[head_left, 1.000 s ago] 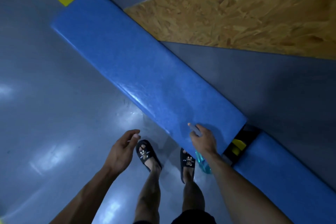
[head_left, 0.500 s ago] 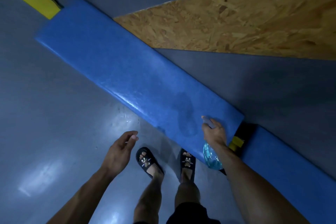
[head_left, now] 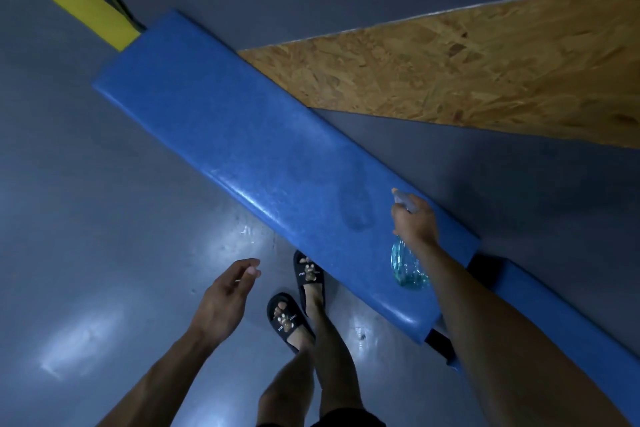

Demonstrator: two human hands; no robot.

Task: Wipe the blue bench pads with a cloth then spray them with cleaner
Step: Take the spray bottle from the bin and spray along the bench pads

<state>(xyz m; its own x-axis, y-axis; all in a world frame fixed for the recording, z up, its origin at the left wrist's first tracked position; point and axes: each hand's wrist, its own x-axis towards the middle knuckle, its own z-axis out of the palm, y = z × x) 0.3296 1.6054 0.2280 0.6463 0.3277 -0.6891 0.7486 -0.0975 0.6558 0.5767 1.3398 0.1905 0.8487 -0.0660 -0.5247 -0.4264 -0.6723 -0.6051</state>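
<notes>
The right hand (head_left: 414, 222) grips a clear spray bottle (head_left: 408, 267) right of centre, nozzle aimed up-left along the blue bench pad (head_left: 263, 149), likely to mist its length. The left hand (head_left: 221, 305) hangs relaxed and empty at lower centre. No cloth shows. The sandals (head_left: 294, 302) bear unreadable lettering.

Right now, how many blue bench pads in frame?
2. A long blue pad runs diagonally across the middle; a second blue pad continues at lower right past a dark gap, partly behind the right arm.
</notes>
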